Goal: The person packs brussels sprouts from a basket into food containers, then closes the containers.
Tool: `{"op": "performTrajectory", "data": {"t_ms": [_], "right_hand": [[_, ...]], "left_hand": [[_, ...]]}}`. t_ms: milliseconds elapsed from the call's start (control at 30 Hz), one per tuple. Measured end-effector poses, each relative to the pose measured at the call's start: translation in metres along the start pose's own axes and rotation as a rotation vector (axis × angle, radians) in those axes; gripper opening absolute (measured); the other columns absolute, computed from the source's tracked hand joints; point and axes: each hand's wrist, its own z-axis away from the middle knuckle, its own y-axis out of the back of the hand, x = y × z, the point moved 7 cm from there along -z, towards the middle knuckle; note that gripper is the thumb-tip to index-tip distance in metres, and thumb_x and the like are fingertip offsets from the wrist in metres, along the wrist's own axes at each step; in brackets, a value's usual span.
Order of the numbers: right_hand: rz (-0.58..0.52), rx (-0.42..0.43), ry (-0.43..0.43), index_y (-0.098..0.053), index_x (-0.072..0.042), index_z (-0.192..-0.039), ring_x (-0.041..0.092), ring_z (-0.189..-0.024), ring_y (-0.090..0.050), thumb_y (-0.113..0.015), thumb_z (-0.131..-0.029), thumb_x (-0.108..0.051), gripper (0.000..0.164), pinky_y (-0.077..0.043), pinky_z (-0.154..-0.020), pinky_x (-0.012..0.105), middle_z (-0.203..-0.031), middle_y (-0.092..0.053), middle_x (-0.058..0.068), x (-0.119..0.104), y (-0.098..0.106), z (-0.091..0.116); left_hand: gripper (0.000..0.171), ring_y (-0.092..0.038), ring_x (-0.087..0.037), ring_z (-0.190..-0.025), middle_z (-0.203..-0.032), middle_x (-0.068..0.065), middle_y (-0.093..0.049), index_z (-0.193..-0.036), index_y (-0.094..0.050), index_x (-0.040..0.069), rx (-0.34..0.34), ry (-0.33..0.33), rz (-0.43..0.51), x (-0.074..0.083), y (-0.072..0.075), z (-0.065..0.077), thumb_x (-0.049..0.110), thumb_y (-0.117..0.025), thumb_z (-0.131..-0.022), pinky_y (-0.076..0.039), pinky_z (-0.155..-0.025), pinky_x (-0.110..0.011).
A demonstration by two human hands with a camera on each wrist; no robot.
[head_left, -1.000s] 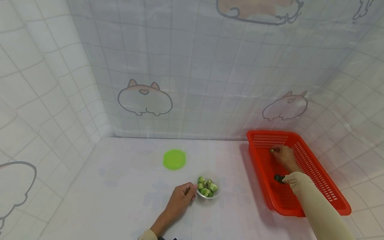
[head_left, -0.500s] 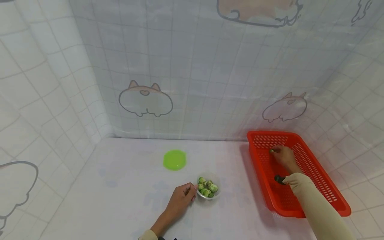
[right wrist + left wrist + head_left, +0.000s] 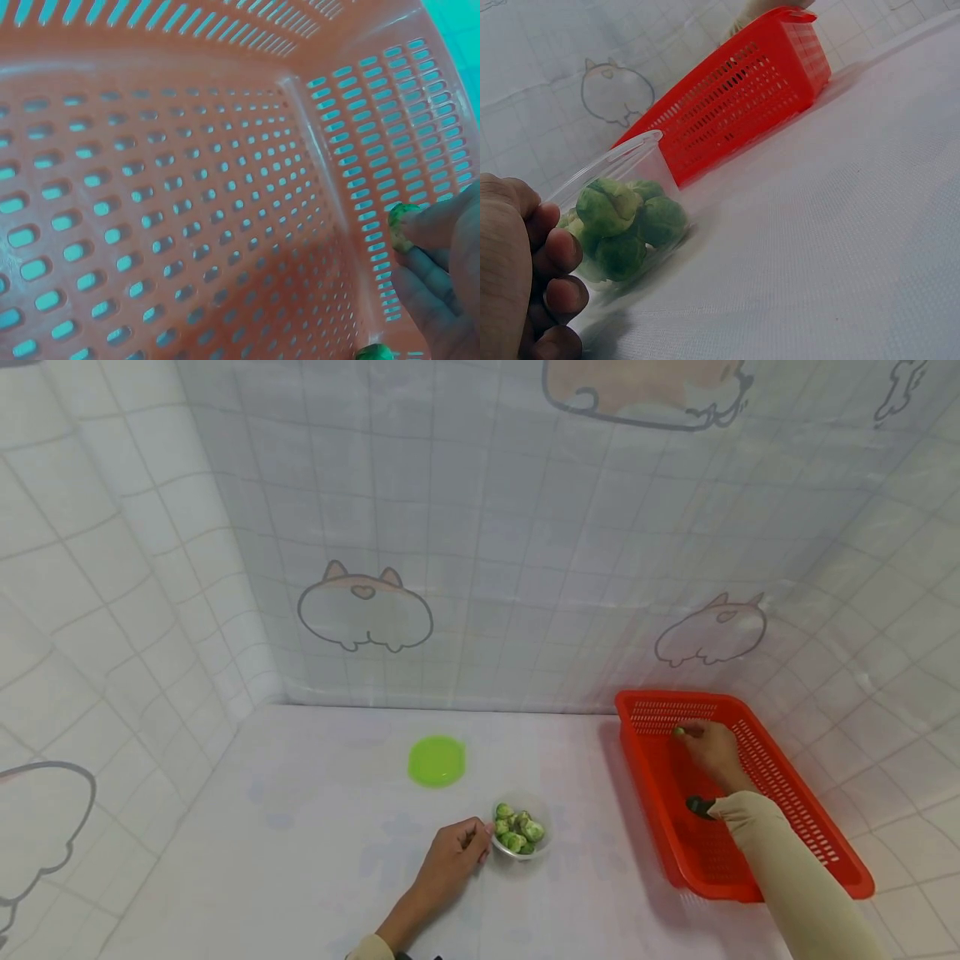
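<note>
Several Brussels sprouts (image 3: 513, 841) fill a small clear plastic bowl (image 3: 542, 817) at mid-table. My left hand (image 3: 452, 858) pinches the bowl's near-left rim, its other fingers curled, as the left wrist view shows. Over to the right, my right hand (image 3: 711, 752) reaches into the red plastic basket (image 3: 651, 777) and holds one Brussels sprout (image 3: 403, 225) between thumb and fingers, close to the slotted far wall. Another green sprout (image 3: 374, 352) lies lower in the basket at the bottom edge of the right wrist view, partly cut off.
A bright green lid-like disc (image 3: 437, 761) lies flat behind and left of the bowl. The white table (image 3: 315, 860) meets a wall covered in grid-patterned sheeting (image 3: 487, 610). High slotted sides (image 3: 727, 97) surround the basket.
My right hand has risen slightly toward the basket's far wall with the sprout. The left hand and the bowl stay where they were.
</note>
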Motion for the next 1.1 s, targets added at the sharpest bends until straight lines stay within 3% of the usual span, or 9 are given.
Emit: {"op": "performTrajectory", "data": {"t_ms": [300, 467, 567, 700, 800, 967, 1100], "right_hand": [[-0.028, 0.014, 0.049, -0.069, 0.003, -0.122, 0.041, -0.099, -0.067, -0.066, -0.099, -0.015, 0.029, -0.051, -0.072, 0.036, -0.113, -0.071, 0.025, -0.015, 0.003, 0.006], [-0.077, 0.015, 0.076, -0.068, 0.001, -0.125, 0.043, -0.105, -0.066, -0.067, -0.099, -0.019, 0.033, -0.054, -0.079, 0.048, -0.115, -0.07, 0.024, -0.02, 0.002, 0.007], [-0.13, -0.011, 0.061, -0.068, -0.001, -0.127, 0.035, -0.106, -0.067, -0.067, -0.099, -0.021, 0.034, -0.055, -0.08, 0.037, -0.119, -0.07, 0.022, -0.022, -0.001, 0.006], [-0.21, -0.049, 0.041, -0.068, -0.004, -0.128, 0.004, -0.097, -0.065, -0.068, -0.098, -0.027, 0.037, -0.048, -0.076, 0.017, -0.122, -0.069, 0.02, -0.027, -0.006, 0.005], [-0.258, -0.052, 0.063, -0.068, -0.004, -0.128, -0.011, -0.091, -0.058, -0.069, -0.098, -0.027, 0.038, -0.047, -0.075, 0.013, -0.121, -0.069, 0.02, -0.032, -0.009, 0.005], [-0.305, -0.035, 0.13, -0.069, -0.002, -0.125, -0.013, -0.089, -0.059, -0.07, -0.097, -0.022, 0.035, -0.049, -0.075, 0.011, -0.118, -0.07, 0.022, -0.045, -0.011, 0.006], [-0.309, -0.051, 0.136, -0.069, -0.004, -0.126, -0.013, -0.092, -0.06, -0.07, -0.097, -0.025, 0.035, -0.049, -0.075, 0.011, -0.12, -0.07, 0.019, -0.056, -0.013, 0.01]], "left_hand": [[0.042, -0.047, -0.01, -0.059, -0.065, 0.002, -0.056, -0.076, -0.059, 0.017, -0.006, -0.007, -0.025, -0.001, 0.0, -0.001, 0.048, -0.052, -0.104, -0.041, -0.059, -0.026], [0.041, -0.047, -0.01, -0.058, -0.065, 0.001, -0.056, -0.076, -0.06, 0.017, -0.002, -0.022, -0.009, 0.002, 0.0, 0.0, 0.047, -0.054, -0.103, -0.041, -0.059, -0.025], [0.04, -0.047, -0.01, -0.057, -0.065, 0.001, -0.056, -0.076, -0.06, 0.017, 0.005, -0.028, 0.002, 0.003, 0.0, 0.0, 0.046, -0.055, -0.103, -0.041, -0.058, -0.026], [0.04, -0.048, -0.011, -0.058, -0.065, 0.002, -0.056, -0.076, -0.059, 0.017, 0.009, -0.025, 0.006, 0.003, 0.001, 0.0, 0.046, -0.055, -0.103, -0.041, -0.059, -0.026], [0.039, -0.048, -0.011, -0.059, -0.066, 0.002, -0.056, -0.077, -0.06, 0.017, 0.009, -0.019, 0.007, 0.002, 0.0, 0.0, 0.046, -0.054, -0.103, -0.041, -0.059, -0.026], [0.039, -0.048, -0.011, -0.059, -0.066, 0.002, -0.057, -0.077, -0.061, 0.017, 0.009, -0.013, 0.009, -0.001, 0.0, 0.0, 0.046, -0.054, -0.103, -0.041, -0.059, -0.026], [0.04, -0.047, -0.01, -0.058, -0.066, 0.001, -0.057, -0.077, -0.061, 0.018, 0.011, -0.007, 0.014, -0.001, 0.0, 0.0, 0.047, -0.054, -0.103, -0.041, -0.059, -0.026]]}}
